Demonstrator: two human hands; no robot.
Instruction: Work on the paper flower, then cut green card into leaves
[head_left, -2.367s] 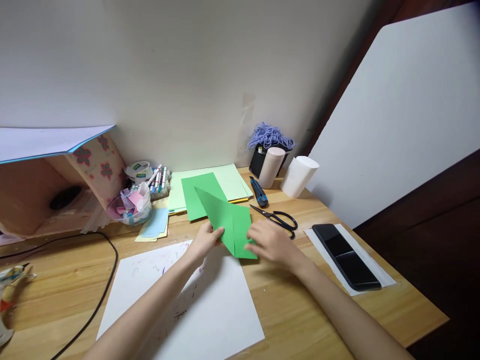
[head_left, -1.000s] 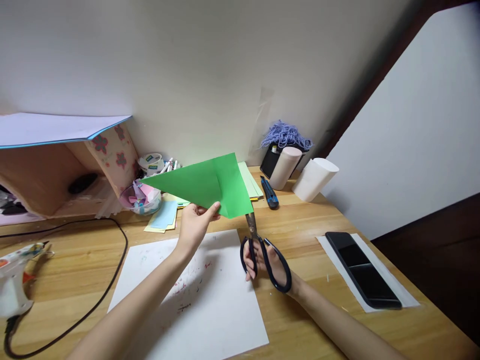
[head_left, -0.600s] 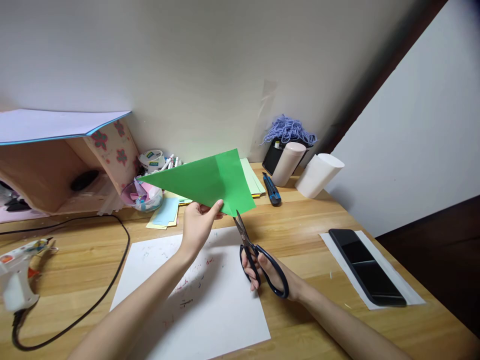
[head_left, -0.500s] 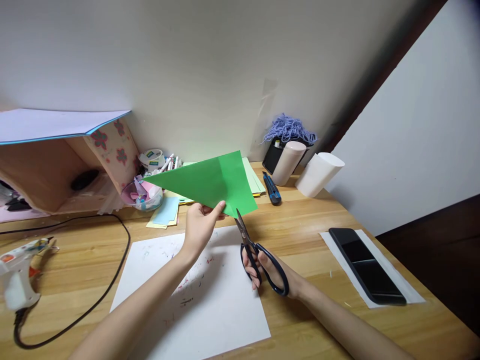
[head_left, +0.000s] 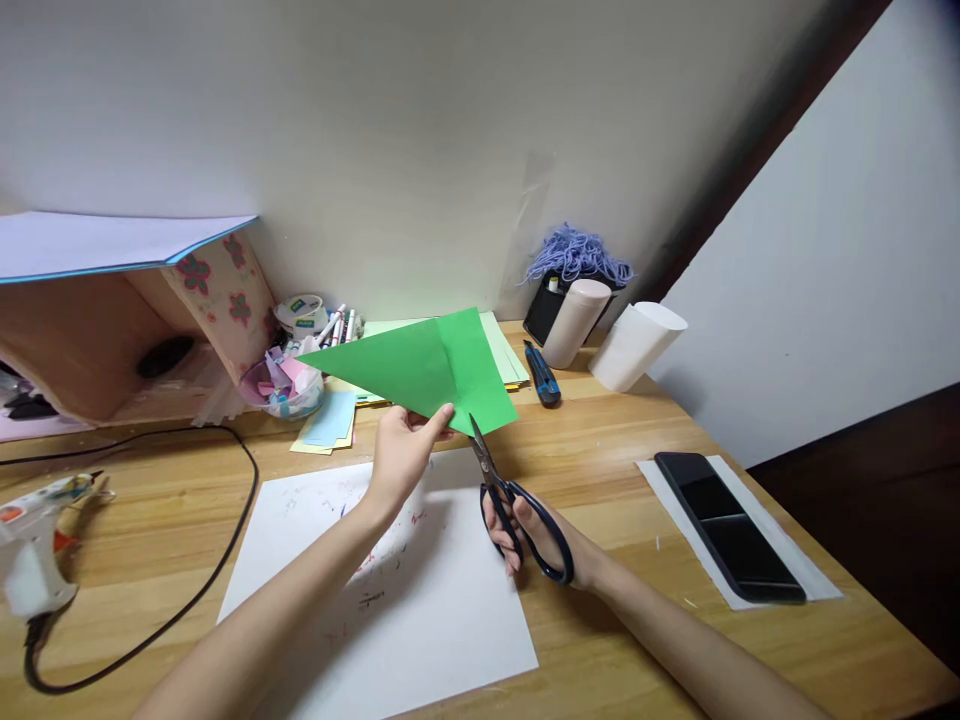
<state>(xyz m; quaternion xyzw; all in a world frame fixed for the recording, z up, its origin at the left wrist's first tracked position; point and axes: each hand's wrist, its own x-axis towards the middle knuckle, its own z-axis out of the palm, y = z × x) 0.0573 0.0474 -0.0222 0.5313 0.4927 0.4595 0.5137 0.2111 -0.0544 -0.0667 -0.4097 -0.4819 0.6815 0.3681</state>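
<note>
A sheet of green paper (head_left: 420, 365), with a long point toward the left, is held up above the desk. My left hand (head_left: 405, 450) pinches its lower edge, thumb in front and fingers behind. My right hand (head_left: 517, 525) has its fingers through the black handles of a pair of scissors (head_left: 487, 465). The scissors' tip overlaps the paper's lower edge, just right of my left thumb. Below both hands lies a white sheet (head_left: 442, 620) with scattered coloured marks.
A glue gun (head_left: 37, 545) and its black cable lie at left, near an open box (head_left: 217, 310). A bowl of scraps (head_left: 281, 385), a utility knife (head_left: 541, 375), a pale cylinder (head_left: 576, 322) and a paper roll (head_left: 637, 347) stand behind. A phone (head_left: 727, 525) rests at right.
The left point of the green paper has shifted slightly right and the sheet has tilted a little. The scissors' tip sits slightly higher on the paper. Both grips are unchanged.
</note>
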